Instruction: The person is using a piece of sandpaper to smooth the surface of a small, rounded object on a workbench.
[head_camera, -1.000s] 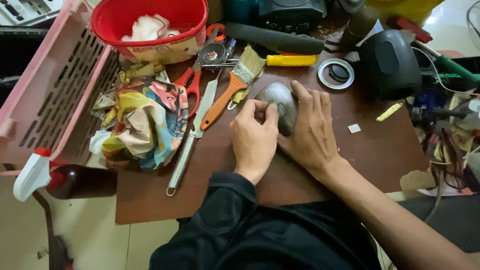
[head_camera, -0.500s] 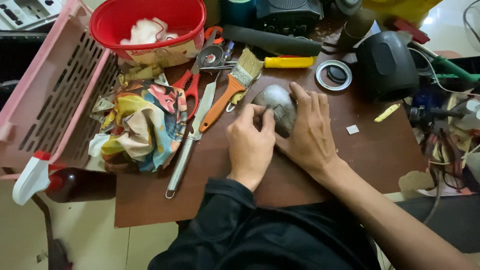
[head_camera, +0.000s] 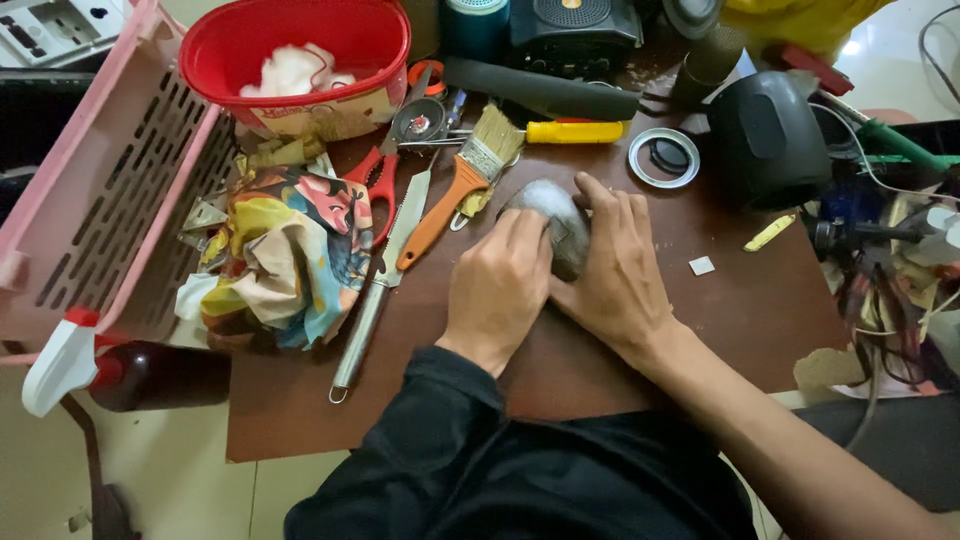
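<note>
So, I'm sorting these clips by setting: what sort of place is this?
Probably a home workbench: a cluttered brown table with a paintbrush, red-handled scissors and a yellow-handled screwdriver.

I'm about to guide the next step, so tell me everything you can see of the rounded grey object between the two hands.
The rounded grey object is egg-like, dull grey with a paler, dusty top and darker lower right side; its material is unclear. It rests on the brown table, just right of the paintbrush's bristles. The left hand covers its near left side, and the right hand wraps its right side, hiding its lower part.
</note>
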